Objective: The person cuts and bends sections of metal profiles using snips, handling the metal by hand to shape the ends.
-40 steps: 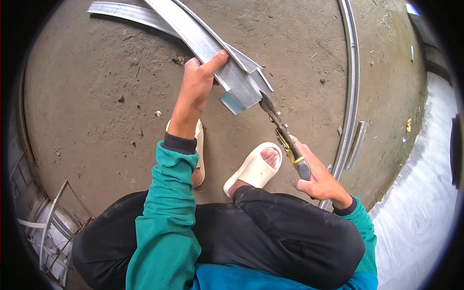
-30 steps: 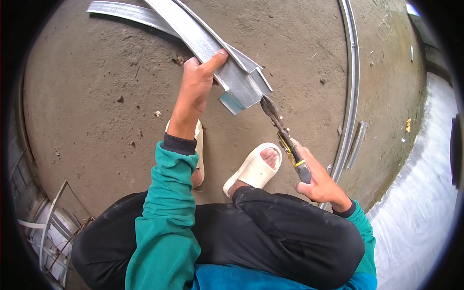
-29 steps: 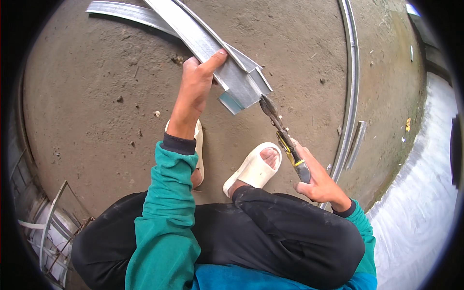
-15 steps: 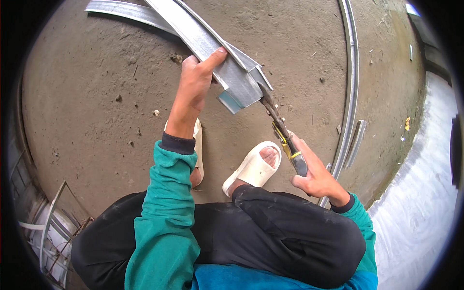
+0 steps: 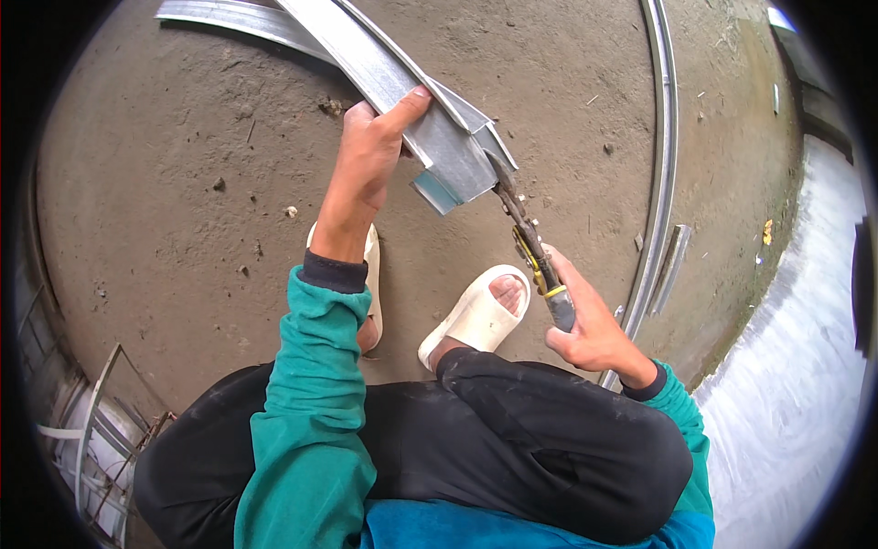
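Observation:
A silver metal channel (image 5: 402, 96) slants down from the top of the view, its near end cut and bent into flaps. My left hand (image 5: 377, 151) grips this channel a little above that end, thumb on top and fingers hidden beneath. In my right hand (image 5: 585, 325) are tin snips (image 5: 540, 247) with dark grey and yellow handles, held closed in the fist. Their jaws meet the channel's near end at its right corner, and the blade tips are partly hidden by the metal.
Another metal strip (image 5: 242, 26) lies under the channel at the upper left. A long metal channel (image 5: 666, 146) runs along the dirt floor on the right, with a short offcut (image 5: 672, 265) beside it. Metal frames (image 5: 91, 430) stand at the lower left. My sandalled foot (image 5: 480, 316) is below the snips.
The snips' handles and my right hand have shifted very slightly left. The jaws stay at the same corner of the channel, and my left hand keeps its grip.

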The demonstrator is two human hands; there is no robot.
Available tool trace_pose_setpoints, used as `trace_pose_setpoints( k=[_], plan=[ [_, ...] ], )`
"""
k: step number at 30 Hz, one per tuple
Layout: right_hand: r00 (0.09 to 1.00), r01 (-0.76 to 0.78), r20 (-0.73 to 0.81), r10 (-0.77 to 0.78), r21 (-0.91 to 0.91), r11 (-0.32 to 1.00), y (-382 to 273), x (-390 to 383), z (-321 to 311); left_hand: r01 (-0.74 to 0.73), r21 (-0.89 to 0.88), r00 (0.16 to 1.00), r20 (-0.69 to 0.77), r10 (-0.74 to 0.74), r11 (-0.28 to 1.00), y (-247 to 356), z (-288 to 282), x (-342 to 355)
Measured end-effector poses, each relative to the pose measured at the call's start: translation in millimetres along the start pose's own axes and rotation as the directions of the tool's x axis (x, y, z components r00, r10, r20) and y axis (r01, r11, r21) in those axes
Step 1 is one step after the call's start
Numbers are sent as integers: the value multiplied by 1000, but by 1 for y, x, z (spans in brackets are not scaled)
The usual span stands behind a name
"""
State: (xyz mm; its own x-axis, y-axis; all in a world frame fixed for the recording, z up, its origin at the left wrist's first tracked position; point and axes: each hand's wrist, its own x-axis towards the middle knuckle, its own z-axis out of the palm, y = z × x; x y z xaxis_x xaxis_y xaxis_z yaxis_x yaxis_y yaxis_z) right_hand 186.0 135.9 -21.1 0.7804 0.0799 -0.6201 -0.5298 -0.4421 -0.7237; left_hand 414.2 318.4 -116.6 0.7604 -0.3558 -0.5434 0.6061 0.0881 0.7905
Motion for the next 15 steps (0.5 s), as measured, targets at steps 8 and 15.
trace_pose_setpoints(
  k=[8,15],
  plan=[
    [997,-75,-20,75,12,997,1,4,4,-9,20,1000,15,8,1000,-2,-3,-1],
    [988,-140,-55,142,48,989,15,12,16,1,65,1000,-2,-1,998,-2,1,-1]
  ],
)
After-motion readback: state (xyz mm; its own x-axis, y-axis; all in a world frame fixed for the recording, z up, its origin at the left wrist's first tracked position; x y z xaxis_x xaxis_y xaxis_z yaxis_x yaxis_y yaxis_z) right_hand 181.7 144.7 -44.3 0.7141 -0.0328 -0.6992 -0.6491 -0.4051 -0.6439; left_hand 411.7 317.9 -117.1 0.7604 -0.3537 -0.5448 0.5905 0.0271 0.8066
